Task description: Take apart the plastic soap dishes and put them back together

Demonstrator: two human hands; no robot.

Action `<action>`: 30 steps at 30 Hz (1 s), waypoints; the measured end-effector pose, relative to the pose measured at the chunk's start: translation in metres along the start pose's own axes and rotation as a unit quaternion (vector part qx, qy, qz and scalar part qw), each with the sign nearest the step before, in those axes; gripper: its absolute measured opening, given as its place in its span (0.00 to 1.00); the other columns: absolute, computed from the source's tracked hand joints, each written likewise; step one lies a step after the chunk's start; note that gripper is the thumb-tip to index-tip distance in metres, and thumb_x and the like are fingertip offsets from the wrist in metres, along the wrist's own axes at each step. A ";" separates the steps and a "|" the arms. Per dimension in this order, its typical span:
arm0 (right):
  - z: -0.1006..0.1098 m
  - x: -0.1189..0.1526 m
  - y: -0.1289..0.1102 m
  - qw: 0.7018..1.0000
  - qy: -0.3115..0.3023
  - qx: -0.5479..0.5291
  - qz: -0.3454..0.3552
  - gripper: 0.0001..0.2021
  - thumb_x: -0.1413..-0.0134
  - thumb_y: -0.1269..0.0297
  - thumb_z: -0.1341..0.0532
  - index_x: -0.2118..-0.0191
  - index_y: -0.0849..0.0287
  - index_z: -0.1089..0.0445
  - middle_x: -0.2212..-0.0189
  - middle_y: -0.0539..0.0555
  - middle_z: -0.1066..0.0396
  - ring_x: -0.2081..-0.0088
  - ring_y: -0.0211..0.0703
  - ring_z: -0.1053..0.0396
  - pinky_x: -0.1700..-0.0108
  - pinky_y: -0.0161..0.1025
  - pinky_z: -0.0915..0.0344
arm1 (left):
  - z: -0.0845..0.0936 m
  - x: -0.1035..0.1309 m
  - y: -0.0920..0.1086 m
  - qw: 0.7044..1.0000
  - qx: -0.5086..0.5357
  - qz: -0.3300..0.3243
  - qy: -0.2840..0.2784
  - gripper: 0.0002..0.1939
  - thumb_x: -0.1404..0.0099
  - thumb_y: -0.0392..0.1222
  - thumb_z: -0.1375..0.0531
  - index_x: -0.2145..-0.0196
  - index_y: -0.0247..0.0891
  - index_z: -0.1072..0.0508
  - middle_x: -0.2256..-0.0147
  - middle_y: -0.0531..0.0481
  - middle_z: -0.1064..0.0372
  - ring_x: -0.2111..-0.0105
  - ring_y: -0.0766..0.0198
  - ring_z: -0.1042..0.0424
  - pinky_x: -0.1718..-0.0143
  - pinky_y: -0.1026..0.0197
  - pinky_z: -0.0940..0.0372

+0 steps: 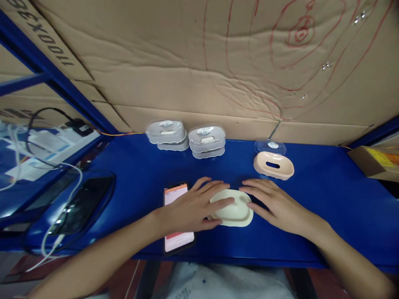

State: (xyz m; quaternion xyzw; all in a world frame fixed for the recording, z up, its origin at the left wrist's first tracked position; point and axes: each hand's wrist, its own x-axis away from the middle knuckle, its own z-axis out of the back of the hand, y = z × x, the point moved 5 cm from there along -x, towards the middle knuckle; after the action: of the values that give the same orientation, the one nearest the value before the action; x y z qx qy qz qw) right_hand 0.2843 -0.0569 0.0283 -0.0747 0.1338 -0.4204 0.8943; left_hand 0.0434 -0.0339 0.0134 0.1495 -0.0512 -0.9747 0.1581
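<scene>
Cream oval plastic dish [237,212]: located on blue bench [134,166] between bare left hand [201,206] and bare right hand [276,204]. Left: spread wide, with fingers over left part of dish. Right: spread loosely at right edge; firmness of contact not determinable. Partly covered by left hand: black-framed smartphone [181,244] with lit screen. Beyond right hand: peach oval slotted dish [285,165], near clear plastic lid [263,147].

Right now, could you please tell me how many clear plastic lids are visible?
3: one lid on the left grey container, one lid on the right grey container, and one lid just behind the peach soap dish. Others may be hidden.
</scene>
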 end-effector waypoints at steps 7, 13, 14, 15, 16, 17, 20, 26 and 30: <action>0.009 0.001 0.036 0.992 0.038 0.092 -0.078 0.21 0.22 0.56 0.46 0.31 0.54 0.34 0.32 0.63 0.30 0.31 0.60 0.33 0.31 0.63 0.35 | -0.003 0.004 -0.012 0.997 0.048 0.033 -0.043 0.43 0.31 0.65 0.32 0.28 0.41 0.37 0.32 0.30 0.33 0.35 0.36 0.31 0.30 0.31 0.49; 0.006 0.006 0.048 0.980 0.026 0.147 -0.128 0.26 0.23 0.55 0.46 0.27 0.56 0.40 0.28 0.67 0.36 0.29 0.66 0.37 0.33 0.65 0.35 | -0.008 0.005 -0.009 0.997 0.049 0.036 -0.057 0.44 0.34 0.60 0.28 0.28 0.44 0.37 0.32 0.33 0.33 0.37 0.37 0.29 0.32 0.37 0.44; 0.006 0.007 0.050 0.977 0.030 0.162 -0.139 0.27 0.24 0.55 0.46 0.27 0.57 0.41 0.28 0.69 0.37 0.29 0.67 0.37 0.33 0.65 0.35 | -0.009 0.005 -0.009 0.997 0.052 0.036 -0.055 0.44 0.34 0.60 0.28 0.28 0.44 0.37 0.32 0.34 0.33 0.37 0.38 0.29 0.33 0.38 0.43; 0.006 0.008 0.052 0.972 0.033 0.180 -0.150 0.27 0.24 0.54 0.46 0.27 0.59 0.41 0.28 0.70 0.37 0.29 0.68 0.37 0.34 0.66 0.35 | -0.009 0.005 -0.010 0.997 0.053 0.037 -0.052 0.45 0.34 0.61 0.28 0.27 0.45 0.38 0.31 0.34 0.33 0.37 0.38 0.29 0.33 0.39 0.42; 0.005 0.010 0.055 0.966 0.036 0.198 -0.162 0.28 0.24 0.54 0.46 0.27 0.61 0.41 0.28 0.72 0.37 0.30 0.69 0.36 0.34 0.66 0.35 | -0.009 0.005 -0.011 0.997 0.054 0.039 -0.049 0.45 0.33 0.61 0.28 0.27 0.45 0.38 0.31 0.34 0.33 0.37 0.38 0.29 0.34 0.39 0.42; 0.005 0.011 0.057 0.960 0.036 0.215 -0.173 0.28 0.25 0.55 0.46 0.28 0.63 0.41 0.29 0.73 0.36 0.30 0.70 0.35 0.35 0.66 0.35 | -0.010 0.005 -0.011 0.997 0.053 0.041 -0.048 0.45 0.33 0.61 0.28 0.27 0.45 0.39 0.31 0.35 0.33 0.37 0.38 0.29 0.34 0.39 0.41; 0.003 0.012 0.063 0.950 0.018 0.240 -0.200 0.27 0.25 0.58 0.47 0.29 0.66 0.40 0.36 0.74 0.28 0.38 0.69 0.27 0.38 0.64 0.34 | -0.010 0.005 -0.012 0.997 0.045 0.046 -0.053 0.47 0.34 0.61 0.27 0.27 0.44 0.39 0.31 0.34 0.34 0.37 0.37 0.29 0.34 0.38 0.41; -0.001 0.008 0.058 0.959 -0.004 0.210 -0.188 0.22 0.26 0.65 0.49 0.32 0.59 0.33 0.41 0.65 0.22 0.44 0.63 0.24 0.42 0.58 0.33 | -0.008 0.004 -0.015 0.993 0.077 0.068 -0.051 0.50 0.35 0.60 0.26 0.24 0.50 0.44 0.31 0.38 0.34 0.36 0.38 0.30 0.34 0.39 0.41; -0.006 0.007 0.052 0.976 -0.007 0.160 -0.147 0.22 0.26 0.64 0.45 0.31 0.54 0.33 0.36 0.64 0.26 0.39 0.61 0.27 0.40 0.57 0.32 | -0.007 0.004 -0.019 0.987 0.118 0.089 -0.057 0.56 0.38 0.58 0.24 0.22 0.53 0.48 0.31 0.40 0.34 0.35 0.38 0.31 0.34 0.40 0.41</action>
State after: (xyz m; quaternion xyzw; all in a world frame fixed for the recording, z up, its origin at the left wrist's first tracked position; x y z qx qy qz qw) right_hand 0.3247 -0.0293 0.0085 0.0476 0.0460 -0.5631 0.8237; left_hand 0.0363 -0.0178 0.0028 0.1064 -0.1879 -0.9508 0.2224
